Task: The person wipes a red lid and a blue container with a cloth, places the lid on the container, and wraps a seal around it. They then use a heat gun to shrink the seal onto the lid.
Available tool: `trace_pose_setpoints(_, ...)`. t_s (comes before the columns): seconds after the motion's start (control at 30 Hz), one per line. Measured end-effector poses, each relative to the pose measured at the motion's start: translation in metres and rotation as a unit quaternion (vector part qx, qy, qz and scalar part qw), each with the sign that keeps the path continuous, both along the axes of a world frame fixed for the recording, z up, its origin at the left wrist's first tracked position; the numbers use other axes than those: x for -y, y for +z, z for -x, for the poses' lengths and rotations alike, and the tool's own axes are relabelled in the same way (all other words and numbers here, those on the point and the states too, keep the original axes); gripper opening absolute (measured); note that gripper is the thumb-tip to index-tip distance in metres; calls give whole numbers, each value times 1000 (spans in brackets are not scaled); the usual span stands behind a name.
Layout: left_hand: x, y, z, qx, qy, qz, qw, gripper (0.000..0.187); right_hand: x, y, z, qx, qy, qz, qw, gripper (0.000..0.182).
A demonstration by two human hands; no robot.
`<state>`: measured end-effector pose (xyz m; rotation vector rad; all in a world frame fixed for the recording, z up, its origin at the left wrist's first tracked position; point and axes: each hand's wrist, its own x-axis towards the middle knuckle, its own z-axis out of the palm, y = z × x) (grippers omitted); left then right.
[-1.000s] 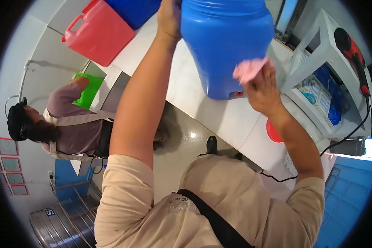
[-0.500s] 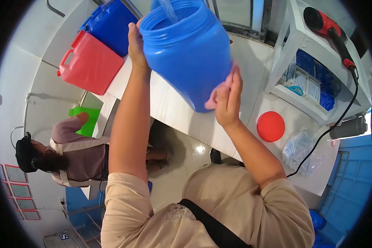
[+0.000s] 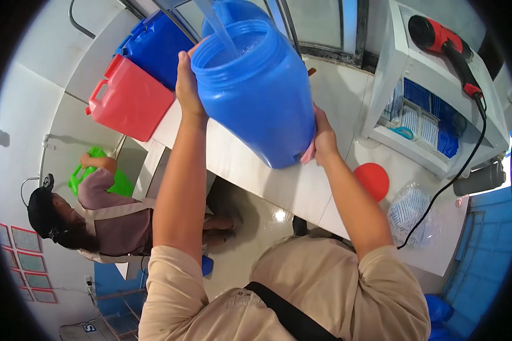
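Note:
A big blue plastic water container (image 3: 256, 108) with a wide, uncapped threaded mouth is in front of me over the white counter. A clear stream, which looks like water, runs down into the mouth. My left hand (image 3: 189, 85) grips the container beside its neck, fingers partly hidden behind it. Low on the right side, my right hand (image 3: 325, 136) presses a pink cloth (image 3: 308, 154) against the wall of the container; most of the cloth is hidden. A round red lid (image 3: 371, 182) lies on the counter near my right forearm.
Red (image 3: 132, 99) and dark blue (image 3: 156, 48) jerrycans stand at left. A white shelf (image 3: 375, 128) with baskets bears a red-black heat gun (image 3: 446, 45), its cord crossing the counter. A plastic bag (image 3: 409, 213) lies below. Nearby, a person holds a green jerrycan (image 3: 119, 184).
The container sits slightly lower in view. My right hand has shifted with the cloth towards the container's far side. The other person's hand and the green jerrycan now show more.

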<state>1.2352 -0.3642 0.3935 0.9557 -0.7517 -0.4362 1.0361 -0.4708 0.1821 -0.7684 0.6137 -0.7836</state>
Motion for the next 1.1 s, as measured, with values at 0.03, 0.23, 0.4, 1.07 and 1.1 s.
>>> trace_pose_setpoints(0.03,-2,-2,1,0,-12,8,1000,52,-5,8,2,1,1,4,1000,71)
trace_pose_setpoints(0.23,-3,-13,-4,-10,-62,35,997,61,28,149,-6,138,15,217,966,53)
trace_pose_setpoints(0.4,0,-13,-4,37,-48,23,998,73,118,187,-91,48,126,272,953,47)
trace_pose_setpoints(1.07,1,-17,-8,75,-47,22,996,72,142,158,-106,90,146,323,931,56)
trace_pose_setpoints(1.1,1,-18,-8,70,-49,21,996,72,125,148,-91,88,90,286,950,57)
